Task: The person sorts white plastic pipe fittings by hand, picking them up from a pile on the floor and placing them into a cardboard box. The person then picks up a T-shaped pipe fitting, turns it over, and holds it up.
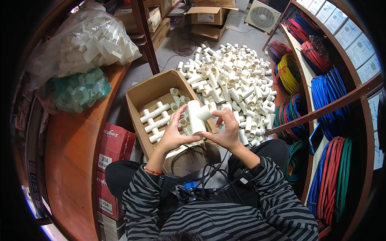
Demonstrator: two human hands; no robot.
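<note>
Between my hands, above the right part of an open cardboard box (pixel 137 120), is a white plastic pipe tee (pixel 195 118). My left hand (pixel 176 132) supports its lower end with the thumb, fingers spread along the left side. My right hand (pixel 225 128) touches the lower end with its thumb and holds its fingers by the side branch. Inside the box, white pipe tees (pixel 157 123) lie in rows, some with their open ends up. A large loose pile of white pipe tees (pixel 232 81) covers the floor beyond and to the right of the box.
Black cables (pixel 208 171) lie across my lap. At the left is an orange bench (pixel 72 156) with plastic bags of fittings (pixel 96 42), and red boxes (pixel 116 144) stand beside it. Shelves with coiled hoses (pixel 328 96) and a phone (pixel 316 138) rise at the right.
</note>
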